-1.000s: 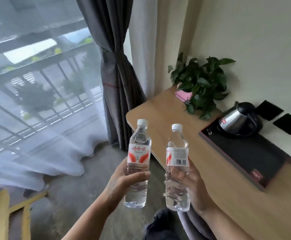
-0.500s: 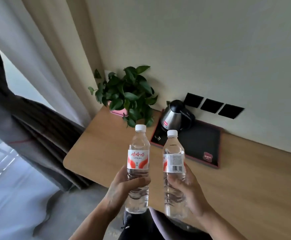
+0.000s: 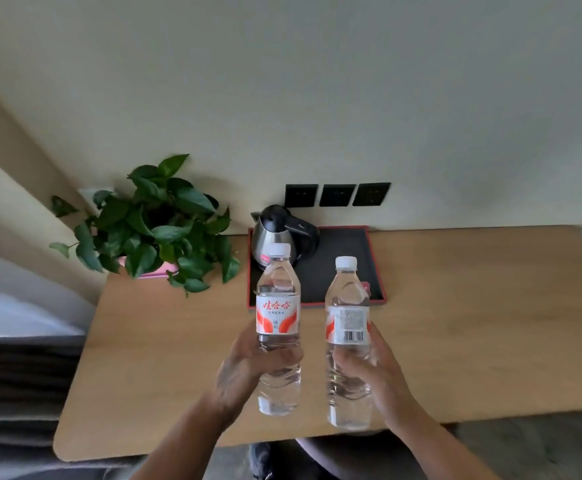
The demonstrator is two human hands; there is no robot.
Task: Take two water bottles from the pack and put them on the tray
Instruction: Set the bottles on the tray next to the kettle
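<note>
My left hand [image 3: 244,370] grips a clear water bottle [image 3: 278,317] with a white cap and a red-and-white label, held upright. My right hand [image 3: 381,377] grips a second clear water bottle [image 3: 347,323], its barcode facing me, also upright. Both bottles hang in the air above the near half of the wooden desk [image 3: 473,323]. Beyond them lies a black tray with a red rim [image 3: 352,251] against the wall. The bottle pack is out of view.
A steel electric kettle [image 3: 275,233] stands on the tray's left part. A leafy plant in a pink pot [image 3: 154,220] sits at the desk's back left corner. Three black wall sockets [image 3: 336,195] are above the tray. Curtains hang at the far left.
The view has swung from the window and curtain to face the desk and wall squarely. Both hands still hold the bottles upright, and the tray now lies straight ahead of them.
</note>
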